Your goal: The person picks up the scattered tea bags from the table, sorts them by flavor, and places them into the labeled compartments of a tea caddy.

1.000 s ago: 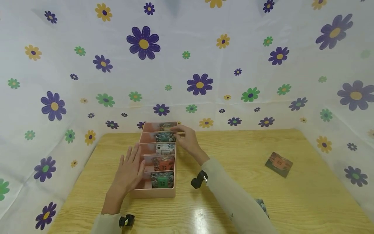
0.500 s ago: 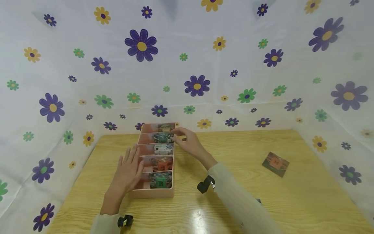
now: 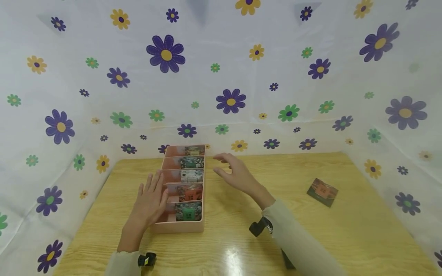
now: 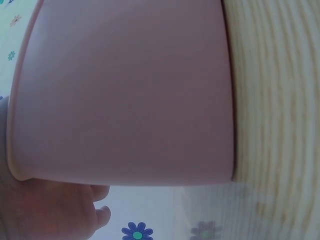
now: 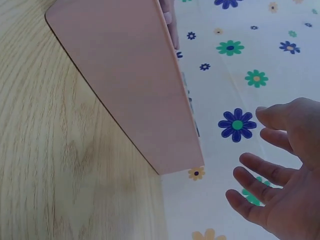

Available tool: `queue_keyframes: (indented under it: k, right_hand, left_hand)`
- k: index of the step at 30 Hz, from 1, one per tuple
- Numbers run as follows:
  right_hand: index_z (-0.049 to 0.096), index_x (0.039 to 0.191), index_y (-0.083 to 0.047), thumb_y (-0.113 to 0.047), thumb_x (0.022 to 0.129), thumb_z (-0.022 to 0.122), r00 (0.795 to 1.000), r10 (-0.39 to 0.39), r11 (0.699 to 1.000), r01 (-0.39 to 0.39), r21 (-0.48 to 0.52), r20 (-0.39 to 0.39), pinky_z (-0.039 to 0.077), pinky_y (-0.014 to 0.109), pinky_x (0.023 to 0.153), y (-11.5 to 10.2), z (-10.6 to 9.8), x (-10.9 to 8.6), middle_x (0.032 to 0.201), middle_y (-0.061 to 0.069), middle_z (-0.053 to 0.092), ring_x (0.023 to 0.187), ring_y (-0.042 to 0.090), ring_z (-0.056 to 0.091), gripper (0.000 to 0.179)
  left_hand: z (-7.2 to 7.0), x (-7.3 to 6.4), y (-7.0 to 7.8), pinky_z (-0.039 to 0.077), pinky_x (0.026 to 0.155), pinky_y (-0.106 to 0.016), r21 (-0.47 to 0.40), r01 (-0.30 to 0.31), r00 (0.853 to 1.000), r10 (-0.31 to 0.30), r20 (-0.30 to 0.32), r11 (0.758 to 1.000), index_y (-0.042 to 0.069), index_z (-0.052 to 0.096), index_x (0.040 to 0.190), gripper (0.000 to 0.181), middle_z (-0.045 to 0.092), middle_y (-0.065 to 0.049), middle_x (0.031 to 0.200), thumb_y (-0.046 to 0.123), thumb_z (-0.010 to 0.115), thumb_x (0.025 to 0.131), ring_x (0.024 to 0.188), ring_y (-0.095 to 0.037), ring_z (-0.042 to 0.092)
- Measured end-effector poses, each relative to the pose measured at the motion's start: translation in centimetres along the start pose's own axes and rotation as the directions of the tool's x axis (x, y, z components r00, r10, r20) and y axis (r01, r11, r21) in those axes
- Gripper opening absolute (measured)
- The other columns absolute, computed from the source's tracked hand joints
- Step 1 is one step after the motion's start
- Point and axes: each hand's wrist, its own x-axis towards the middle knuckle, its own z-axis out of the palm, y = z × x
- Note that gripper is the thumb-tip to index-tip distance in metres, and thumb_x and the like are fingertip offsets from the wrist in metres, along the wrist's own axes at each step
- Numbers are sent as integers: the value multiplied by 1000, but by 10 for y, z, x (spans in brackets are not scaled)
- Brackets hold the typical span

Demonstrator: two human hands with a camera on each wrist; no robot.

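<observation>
A long pink box (image 3: 177,227) with dividers stands on the table, left of centre in the head view. Picture cards stand in its compartments, among them a green-house card (image 3: 188,211), a red-house card (image 3: 190,193) and a white one (image 3: 192,176). My left hand (image 3: 147,201) rests along the box's left rim with its fingers straight. To the right of the box, my right hand (image 3: 238,175) hovers apart from it, fingers loosely spread and holding nothing. The right wrist view shows the same hand (image 5: 280,175) beside the box's pink side wall (image 5: 125,80).
A loose card (image 3: 322,192) with an orange house lies on the right side of the wooden table (image 3: 348,226). Another dark card (image 3: 287,260) is mostly hidden under the right sleeve. A flowered white curtain (image 3: 203,88) encloses the table at the back and sides.
My right hand has drawn away from the back right of the box, moving right and toward me. The left hand keeps its place on the box. The head view has shifted slightly.
</observation>
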Motion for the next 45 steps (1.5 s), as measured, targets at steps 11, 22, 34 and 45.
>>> queue_keyframes:
  k: [11, 22, 34, 45]
  right_hand:
    - [59, 141, -8, -21, 102, 67, 998, 6, 999, -8, -36, -60, 50, 55, 100, -11, -28, -29, 140, 8, 62, 124, 29, 59, 42]
    - [60, 139, -7, -17, 100, 69, 983, 66, 996, -76, -51, -170, 50, 59, 99, -10, -60, -73, 140, 11, 61, 126, 35, 57, 42]
    - [58, 140, -6, -14, 100, 68, 949, 116, 982, -154, -109, -294, 48, 62, 98, 4, -104, -110, 139, 14, 59, 128, 38, 54, 42]
    - [57, 140, -3, -12, 99, 69, 909, 158, 971, -214, -107, -385, 48, 65, 97, 15, -143, -129, 140, 20, 58, 127, 43, 53, 44]
  left_hand:
    - [1, 1, -1, 7, 120, -68, -18, -3, 1000, 3, -5, 1000, -5, 17, 162, 63, 11, -21, 170, 28, 36, 111, 155, -45, 6]
    - [2, -1, 1, 6, 120, -68, -20, 2, 1000, -2, -3, 1000, -5, 17, 162, 64, 10, -21, 170, 30, 35, 111, 155, -45, 6]
    - [1, 0, 3, 10, 119, -68, -3, 3, 1000, -3, -1, 1000, -5, 17, 162, 64, 11, -21, 170, 30, 36, 111, 154, -47, 9]
    - [0, 0, 3, 8, 120, -68, -14, 4, 1000, -4, -1, 1000, -5, 16, 162, 64, 13, -22, 169, 28, 38, 111, 154, -47, 8]
